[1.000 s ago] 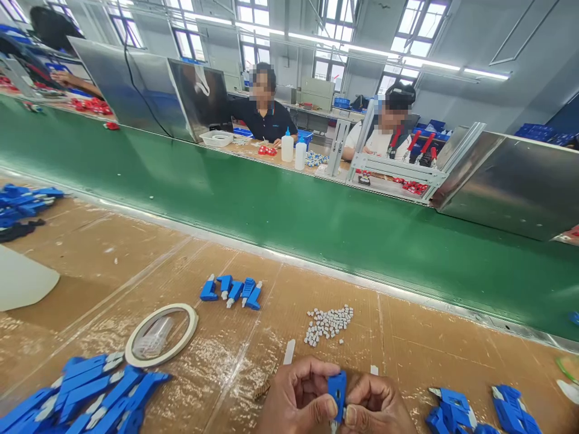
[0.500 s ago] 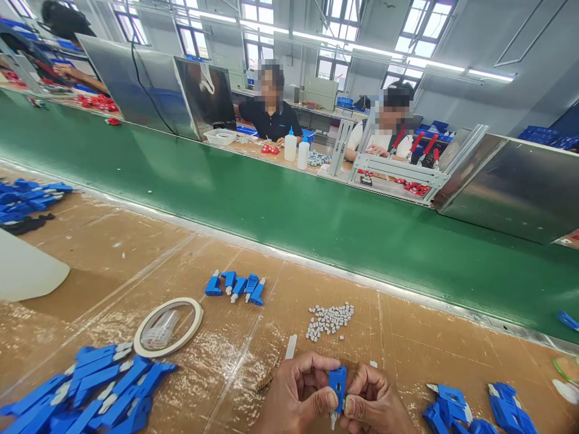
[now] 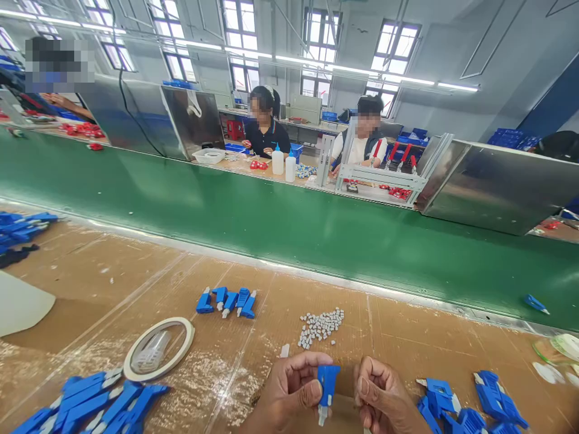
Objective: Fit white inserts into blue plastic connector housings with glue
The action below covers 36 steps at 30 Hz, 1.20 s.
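The left hand [image 3: 292,386] grasps a blue part [image 3: 327,384] between thumb and fingers, its pale tip towards six o'clock. At the part's three o'clock, just apart, the right hand [image 3: 382,389] curls its fingers; whether they grasp anything, I cannot tell. Grey bits [image 3: 320,328] lie at twelve o'clock, a blue pile [image 3: 88,401] at nine.

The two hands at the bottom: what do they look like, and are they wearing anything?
Both the left hand and the right hand are bare, with five-fingered human shapes. No gloves, rings, cables or markings show, and no sleeves are in view.
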Each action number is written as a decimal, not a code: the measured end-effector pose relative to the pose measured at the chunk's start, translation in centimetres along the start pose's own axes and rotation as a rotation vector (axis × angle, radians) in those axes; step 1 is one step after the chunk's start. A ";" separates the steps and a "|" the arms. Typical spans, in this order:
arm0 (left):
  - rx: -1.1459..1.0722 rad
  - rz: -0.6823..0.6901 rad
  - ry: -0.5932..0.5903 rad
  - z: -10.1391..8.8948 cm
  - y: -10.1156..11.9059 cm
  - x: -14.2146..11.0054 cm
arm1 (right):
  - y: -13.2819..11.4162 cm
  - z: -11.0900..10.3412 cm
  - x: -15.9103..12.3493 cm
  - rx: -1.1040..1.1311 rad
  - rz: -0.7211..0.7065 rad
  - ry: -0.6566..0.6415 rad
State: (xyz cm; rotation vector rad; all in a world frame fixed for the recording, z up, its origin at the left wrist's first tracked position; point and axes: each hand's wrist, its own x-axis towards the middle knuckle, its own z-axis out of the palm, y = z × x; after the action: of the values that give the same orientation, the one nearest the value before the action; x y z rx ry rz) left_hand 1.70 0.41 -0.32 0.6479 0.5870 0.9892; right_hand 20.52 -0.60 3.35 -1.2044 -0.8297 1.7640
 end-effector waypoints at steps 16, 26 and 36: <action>-0.269 -0.177 -0.149 -0.1 0.7 0.0 | 1.7 0.2 0.9 -0.050 0.026 -0.045; -0.350 -0.161 -0.185 -0.3 -0.2 0.2 | 2.9 0.1 1.3 -0.072 -0.025 -0.145; -0.404 -0.194 -0.234 -0.5 -0.4 0.2 | 2.7 0.4 1.2 -0.067 -0.015 -0.125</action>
State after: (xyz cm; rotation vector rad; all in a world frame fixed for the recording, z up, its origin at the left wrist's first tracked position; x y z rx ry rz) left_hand 1.63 0.53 -0.99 0.3319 0.2270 0.8043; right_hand 19.16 -0.80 0.70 -1.1363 -0.9748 1.8269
